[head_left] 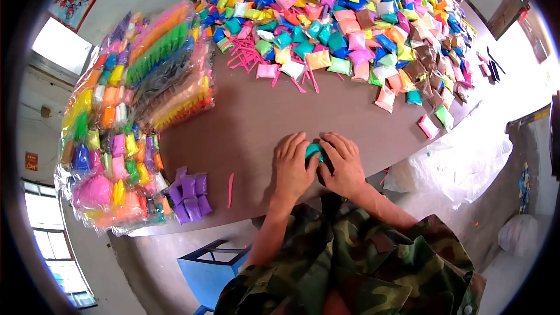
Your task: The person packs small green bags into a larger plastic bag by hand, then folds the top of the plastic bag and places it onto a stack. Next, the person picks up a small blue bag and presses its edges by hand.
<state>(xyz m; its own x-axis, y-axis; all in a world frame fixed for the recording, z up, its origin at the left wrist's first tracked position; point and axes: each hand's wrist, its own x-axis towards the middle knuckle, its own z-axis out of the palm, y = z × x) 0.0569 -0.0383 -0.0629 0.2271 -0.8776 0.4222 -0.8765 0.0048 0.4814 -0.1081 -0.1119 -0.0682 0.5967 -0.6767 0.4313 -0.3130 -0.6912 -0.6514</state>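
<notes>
My left hand [293, 167] and my right hand [343, 164] meet at the near edge of the brown table [262, 119]. Together they grip a small teal packet [313, 151], mostly hidden between the fingers; only its top shows. Both arms wear camouflage sleeves. Just left of my left hand lies a single pink stick [230, 190].
A big heap of coloured packets [350, 17] covers the far side, with loose pink sticks [248, 55] at its near edge. Clear bags of packed sets [122, 116] lie at the left, purple packets [189, 195] beside them. A blue stool [207, 268] stands below the table; plastic bags [461, 163] sit on the right.
</notes>
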